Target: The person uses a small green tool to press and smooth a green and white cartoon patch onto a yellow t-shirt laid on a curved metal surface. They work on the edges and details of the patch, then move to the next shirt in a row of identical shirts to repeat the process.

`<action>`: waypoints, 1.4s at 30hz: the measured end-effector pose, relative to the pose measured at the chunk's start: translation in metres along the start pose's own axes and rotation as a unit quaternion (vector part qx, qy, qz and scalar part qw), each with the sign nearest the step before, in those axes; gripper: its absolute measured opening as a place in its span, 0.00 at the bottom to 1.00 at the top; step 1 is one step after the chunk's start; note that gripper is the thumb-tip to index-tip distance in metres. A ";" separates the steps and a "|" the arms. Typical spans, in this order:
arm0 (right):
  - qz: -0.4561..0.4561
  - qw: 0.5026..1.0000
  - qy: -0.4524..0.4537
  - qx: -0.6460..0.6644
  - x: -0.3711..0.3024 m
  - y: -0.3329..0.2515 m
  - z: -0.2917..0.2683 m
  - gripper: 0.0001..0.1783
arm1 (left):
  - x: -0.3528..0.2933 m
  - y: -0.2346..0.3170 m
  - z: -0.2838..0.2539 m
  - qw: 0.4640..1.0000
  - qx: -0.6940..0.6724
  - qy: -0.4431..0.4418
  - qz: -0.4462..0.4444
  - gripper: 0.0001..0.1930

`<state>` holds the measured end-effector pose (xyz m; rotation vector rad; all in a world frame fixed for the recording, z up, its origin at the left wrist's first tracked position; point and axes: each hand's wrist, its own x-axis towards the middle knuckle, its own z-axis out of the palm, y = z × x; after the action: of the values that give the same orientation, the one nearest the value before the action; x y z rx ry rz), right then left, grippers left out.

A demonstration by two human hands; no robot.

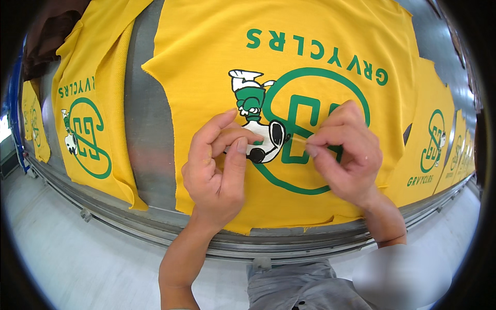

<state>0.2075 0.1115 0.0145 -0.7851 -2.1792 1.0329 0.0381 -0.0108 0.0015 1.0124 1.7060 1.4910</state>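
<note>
A yellow fabric panel [206, 46] lies spread below both hands. It bears green lettering, a large green looped emblem [323, 73] and a cartoon figure [250, 98] in white, black and green, printed upside down from here. My left hand [214, 168] is just above the figure's head, fingers curled, thumb tip against the bent index finger. Over the emblem's right side, my right hand [351, 152] pinches thumb and index finger together. A faint thin line runs from the right fingertips toward the left hand. What either pinch holds is too small to make out.
A similar printed yellow panel [113, 155] lies at left; another [421, 150] is at right, with several beyond. Grey table surface [150, 124] shows between panels. A metal rail [289, 243] edges the near side. Dark brown cloth [49, 39] sits far left.
</note>
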 end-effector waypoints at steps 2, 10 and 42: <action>-0.010 0.999 -0.028 -0.040 0.003 0.011 -0.014 0.10 | 0.001 0.001 -0.001 1.000 -0.004 0.005 0.001 0.16; -0.054 0.988 -0.093 -0.109 0.011 0.013 -0.011 0.10 | 0.001 -0.001 0.001 1.000 -0.003 0.007 -0.001 0.16; -0.057 0.985 -0.096 -0.129 0.012 0.012 -0.007 0.10 | 0.002 -0.002 -0.001 1.000 -0.002 0.001 0.023 0.16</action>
<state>0.2084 0.1294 0.0116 -0.6863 -2.5272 0.8061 0.0361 -0.0092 -0.0007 1.0546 1.6920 1.5231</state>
